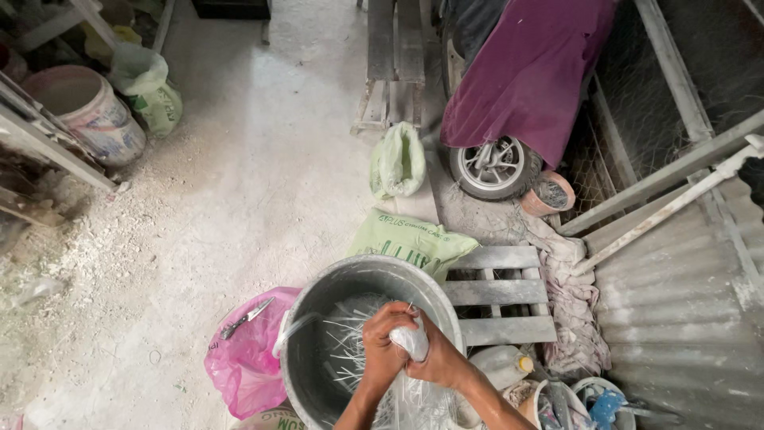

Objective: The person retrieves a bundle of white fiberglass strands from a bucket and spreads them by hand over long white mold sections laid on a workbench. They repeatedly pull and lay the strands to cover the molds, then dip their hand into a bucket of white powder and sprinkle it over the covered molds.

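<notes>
White bundle (412, 341), gripped by closed left hand (383, 346), right hand (440, 362), over grey bucket (318, 374)

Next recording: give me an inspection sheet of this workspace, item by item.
Surface: dusty concrete floor, white powder scattered at left.
Job's things: grey bucket with pale strands inside; white bundle held over it.
Clutter: pink bag with scissors on top, green sack, wooden pallet, rag.
Grippers: left hand and right hand both clasp the bundle.
Cables: nothing seen.
Surroundings: scooter wheel under purple cover, corrugated sheet, paint bucket.
</notes>
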`<state>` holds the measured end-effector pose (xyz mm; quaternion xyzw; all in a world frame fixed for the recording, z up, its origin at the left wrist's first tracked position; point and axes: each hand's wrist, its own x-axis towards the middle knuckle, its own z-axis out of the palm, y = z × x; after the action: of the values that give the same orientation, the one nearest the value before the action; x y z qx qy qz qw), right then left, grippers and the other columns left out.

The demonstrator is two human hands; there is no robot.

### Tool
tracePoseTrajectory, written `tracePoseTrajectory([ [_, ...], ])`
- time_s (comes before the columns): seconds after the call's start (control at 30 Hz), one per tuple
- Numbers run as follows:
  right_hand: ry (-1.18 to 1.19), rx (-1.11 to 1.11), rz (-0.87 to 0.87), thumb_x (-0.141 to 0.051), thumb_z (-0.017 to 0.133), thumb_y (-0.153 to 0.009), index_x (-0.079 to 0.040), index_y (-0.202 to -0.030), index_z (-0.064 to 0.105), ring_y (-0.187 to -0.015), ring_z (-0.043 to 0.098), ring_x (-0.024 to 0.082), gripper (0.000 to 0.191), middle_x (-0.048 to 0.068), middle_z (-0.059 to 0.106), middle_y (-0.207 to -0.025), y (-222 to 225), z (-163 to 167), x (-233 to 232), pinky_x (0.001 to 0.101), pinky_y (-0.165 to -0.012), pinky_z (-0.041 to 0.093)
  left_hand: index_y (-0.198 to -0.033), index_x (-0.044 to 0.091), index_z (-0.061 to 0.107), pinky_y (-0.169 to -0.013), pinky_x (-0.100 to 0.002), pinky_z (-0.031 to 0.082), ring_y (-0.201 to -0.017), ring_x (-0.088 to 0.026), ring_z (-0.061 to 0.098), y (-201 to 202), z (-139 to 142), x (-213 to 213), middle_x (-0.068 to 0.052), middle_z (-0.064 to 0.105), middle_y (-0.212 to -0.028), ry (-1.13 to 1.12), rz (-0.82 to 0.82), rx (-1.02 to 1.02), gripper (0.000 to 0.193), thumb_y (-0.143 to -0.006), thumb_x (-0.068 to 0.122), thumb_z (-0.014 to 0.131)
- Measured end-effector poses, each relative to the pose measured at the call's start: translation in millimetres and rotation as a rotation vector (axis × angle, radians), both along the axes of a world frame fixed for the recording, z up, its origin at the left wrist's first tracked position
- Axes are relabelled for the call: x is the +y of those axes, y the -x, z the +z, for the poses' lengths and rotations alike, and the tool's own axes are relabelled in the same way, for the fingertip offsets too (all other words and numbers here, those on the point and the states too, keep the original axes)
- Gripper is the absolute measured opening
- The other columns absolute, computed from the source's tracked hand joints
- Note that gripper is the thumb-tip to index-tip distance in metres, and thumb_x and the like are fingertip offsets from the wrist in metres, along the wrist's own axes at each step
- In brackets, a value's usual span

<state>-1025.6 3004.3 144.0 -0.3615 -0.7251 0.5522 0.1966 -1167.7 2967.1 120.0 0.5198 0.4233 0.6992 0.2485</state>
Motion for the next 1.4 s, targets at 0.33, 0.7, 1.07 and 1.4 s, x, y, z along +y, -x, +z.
tracePoseTrajectory([
  [0.33, -0.169, 0.144, -0.452, 0.000, 0.082, -0.075, -0.005, -0.123, 0.065, -0.095, 0.077, 0.024, 0.050, 0.012, 0.080, -0.107, -24, -26, 22, 0.0344, -0.084, 0.063, -0.139, 0.003, 0.047, -0.113, -0.054, 0.035, -0.139, -0.043, 0.041, 17, 78, -11, -0.027, 0.045, -0.148, 0.188, 0.001, 0.487, 0.077, -0.073, 0.016, 0.083],
  [0.7, 0.298, 0.588, -0.231, -0.018, 0.084, -0.085, 0.003, -0.131, 0.058, -0.100, 0.072, 0.022, 0.057, 0.013, 0.071, -0.116, -17, 16, 22, 0.0365, -0.084, 0.063, -0.147, 0.004, 0.043, -0.111, -0.039, 0.045, -0.130, -0.026, 0.054, -7, 60, 3, -0.014, 0.055, -0.142, 0.641, -0.680, 0.087, 0.091, -0.070, 0.031, 0.083],
  [1.07, -0.162, 0.249, -0.436, -0.015, 0.080, -0.082, 0.004, -0.131, 0.060, -0.103, 0.070, 0.027, 0.056, 0.016, 0.070, -0.116, -49, -78, 101, 0.0386, -0.087, 0.059, -0.137, -0.001, 0.049, -0.085, -0.043, 0.056, -0.102, -0.038, 0.072, -41, -16, -9, -0.026, 0.070, -0.116, 0.469, -0.154, 0.115, 0.044, -0.096, 0.009, 0.061],
  [1.4, -0.490, -0.118, -0.640, -0.005, 0.073, -0.077, 0.002, -0.128, 0.061, -0.108, 0.068, 0.031, 0.054, 0.018, 0.070, -0.118, -112, -99, 204, 0.0411, -0.094, 0.056, -0.113, 0.006, 0.063, -0.078, -0.055, 0.053, -0.097, -0.043, 0.066, -2, -232, -33, -0.022, 0.068, -0.103, 0.705, 0.250, 0.578, 0.026, -0.097, 0.019, 0.048],
])
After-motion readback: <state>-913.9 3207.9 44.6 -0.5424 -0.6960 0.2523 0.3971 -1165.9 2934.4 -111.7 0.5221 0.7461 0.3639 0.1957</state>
